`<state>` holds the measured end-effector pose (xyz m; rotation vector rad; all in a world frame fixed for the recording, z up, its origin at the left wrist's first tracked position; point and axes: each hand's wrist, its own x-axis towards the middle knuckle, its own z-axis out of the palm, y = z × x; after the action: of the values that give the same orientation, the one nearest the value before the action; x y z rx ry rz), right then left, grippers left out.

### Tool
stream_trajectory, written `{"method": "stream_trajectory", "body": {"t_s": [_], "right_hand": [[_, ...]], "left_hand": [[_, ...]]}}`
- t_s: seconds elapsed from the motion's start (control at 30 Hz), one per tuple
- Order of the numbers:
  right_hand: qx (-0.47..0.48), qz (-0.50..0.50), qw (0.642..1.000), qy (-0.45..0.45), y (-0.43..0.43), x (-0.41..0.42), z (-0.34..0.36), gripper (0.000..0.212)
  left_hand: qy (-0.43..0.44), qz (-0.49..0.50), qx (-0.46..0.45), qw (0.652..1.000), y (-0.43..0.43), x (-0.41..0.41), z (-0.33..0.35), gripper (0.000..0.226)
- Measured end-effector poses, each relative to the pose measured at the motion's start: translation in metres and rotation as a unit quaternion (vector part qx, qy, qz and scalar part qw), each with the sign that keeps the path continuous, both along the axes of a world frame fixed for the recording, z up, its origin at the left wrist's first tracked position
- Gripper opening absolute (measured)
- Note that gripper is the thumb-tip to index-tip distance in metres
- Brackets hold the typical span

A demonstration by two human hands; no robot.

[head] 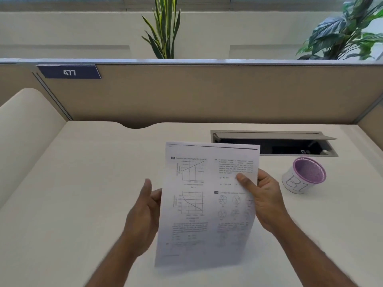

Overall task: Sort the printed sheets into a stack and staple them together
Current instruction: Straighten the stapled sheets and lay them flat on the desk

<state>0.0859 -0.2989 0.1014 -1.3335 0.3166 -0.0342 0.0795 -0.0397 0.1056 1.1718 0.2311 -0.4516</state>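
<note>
purple cup [304, 176] beside held sheets [207, 204]

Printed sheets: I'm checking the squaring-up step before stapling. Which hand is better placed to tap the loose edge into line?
Left, probably. The right hand already has a grip on the printed sheets at their right edge, thumb on the front. The left hand is open beside the left edge, palm facing it.

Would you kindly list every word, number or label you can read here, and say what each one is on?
"477": white digits on the blue sign on the partition.
"BI": hand-drawn letters on the white side of the purple mesh cup; more may be hidden round the side.
Sheets, gripped by the right hand with the left hand open beside them: printed questions, graphs and circle diagrams, all too blurred to read.
</note>
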Motion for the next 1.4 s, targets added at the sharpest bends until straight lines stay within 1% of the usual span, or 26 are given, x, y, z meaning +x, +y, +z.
{"method": "stream_trajectory", "body": {"t_s": [0.03, 0.07, 0.1, 0.13, 0.17, 0.2, 0.27, 0.37, 0.43, 0.5, 0.57, 0.63, 0.73, 0.8, 0.87, 0.93, 0.97, 1.07, 1.1, 1.17, 1.27, 1.33, 1.4], "right_hand": [[-0.012, -0.006, 1.000, -0.009, 0.000, 0.001, -0.001, 0.024], [-0.023, -0.011, 1.000, -0.014, 0.000, 0.004, -0.004, 0.024], [-0.031, -0.015, 0.999, -0.014, 0.000, 0.007, -0.006, 0.024], [-0.037, -0.018, 0.999, -0.013, 0.001, 0.009, -0.008, 0.026], [-0.038, -0.017, 0.999, -0.011, 0.002, 0.010, -0.010, 0.029], [-0.037, -0.012, 0.999, -0.003, 0.003, 0.012, -0.012, 0.035], [-0.031, 0.018, 0.999, 0.016, 0.004, 0.013, -0.019, 0.044], [-0.026, 0.078, 0.995, 0.054, 0.012, 0.009, -0.042, 0.034], [-0.031, 0.082, 0.992, 0.086, 0.021, 0.004, -0.062, 0.025], [-0.057, 0.074, 0.990, 0.108, 0.027, 0.006, -0.079, 0.021], [-0.111, 0.053, 0.986, 0.112, 0.031, 0.019, -0.092, 0.022], [-0.191, 0.034, 0.975, 0.108, 0.035, 0.039, -0.102, 0.025], [-0.278, 0.036, 0.954, 0.105, 0.041, 0.068, -0.109, 0.029], [-0.315, 0.047, 0.943, 0.100, 0.046, 0.082, -0.111, 0.041], [-0.358, 0.053, 0.928, 0.089, 0.050, 0.091, -0.114, 0.055], [-0.424, 0.060, 0.902, 0.050, 0.053, 0.095, -0.121, 0.066], [-0.464, 0.073, 0.883, 0.025, 0.053, 0.095, -0.124, 0.070], [-0.553, 0.169, 0.816, -0.019, 0.051, 0.093, -0.136, 0.075], [-0.566, 0.201, 0.800, -0.020, 0.050, 0.091, -0.140, 0.075], [-0.573, 0.223, 0.789, -0.014, 0.050, 0.088, -0.146, 0.076], [-0.592, 0.198, 0.781, -0.014, 0.057, 0.088, -0.151, 0.078], [-0.608, 0.185, 0.772, -0.017, 0.065, 0.091, -0.153, 0.073], [-0.610, 0.177, 0.772, -0.015, 0.071, 0.095, -0.153, 0.069]], "left_hand": [[-0.038, -0.007, 0.019, 0.999, 0.007, -0.001, -0.003, 0.068], [-0.072, 0.007, 0.067, 0.995, 0.009, -0.002, -0.008, 0.057], [-0.108, 0.020, 0.119, 0.987, 0.009, -0.004, -0.013, 0.042], [-0.130, 0.043, 0.148, 0.980, 0.005, -0.007, -0.017, 0.028], [-0.141, 0.066, 0.170, 0.973, 0.001, -0.009, -0.021, 0.022], [-0.143, 0.085, 0.181, 0.969, -0.003, -0.009, -0.023, 0.021], [-0.119, 0.113, 0.188, 0.968, -0.005, -0.002, -0.030, 0.019], [-0.095, 0.137, 0.208, 0.964, 0.000, 0.022, -0.039, 0.018], [-0.091, 0.140, 0.232, 0.958, 0.007, 0.042, -0.047, 0.018], [-0.083, 0.132, 0.267, 0.951, 0.012, 0.063, -0.055, 0.017], [-0.079, 0.112, 0.305, 0.943, 0.016, 0.084, -0.065, 0.019], [-0.079, 0.087, 0.350, 0.929, 0.020, 0.108, -0.078, 0.021], [-0.088, 0.046, 0.416, 0.904, 0.022, 0.140, -0.090, 0.035], [-0.094, 0.025, 0.462, 0.882, 0.021, 0.154, -0.093, 0.048], [-0.110, 0.011, 0.476, 0.872, 0.017, 0.164, -0.094, 0.050], [-0.116, 0.012, 0.489, 0.865, 0.017, 0.173, -0.101, 0.051], [-0.119, 0.018, 0.495, 0.860, 0.018, 0.177, -0.106, 0.053], [-0.120, 0.027, 0.516, 0.848, 0.022, 0.187, -0.117, 0.054], [-0.127, 0.025, 0.519, 0.845, 0.022, 0.190, -0.120, 0.054], [-0.156, -0.004, 0.540, 0.827, 0.021, 0.191, -0.125, 0.055], [-0.204, -0.058, 0.596, 0.775, 0.019, 0.184, -0.129, 0.062], [-0.246, -0.088, 0.614, 0.744, 0.017, 0.177, -0.132, 0.068], [-0.279, -0.131, 0.627, 0.716, 0.015, 0.172, -0.137, 0.076]]}}
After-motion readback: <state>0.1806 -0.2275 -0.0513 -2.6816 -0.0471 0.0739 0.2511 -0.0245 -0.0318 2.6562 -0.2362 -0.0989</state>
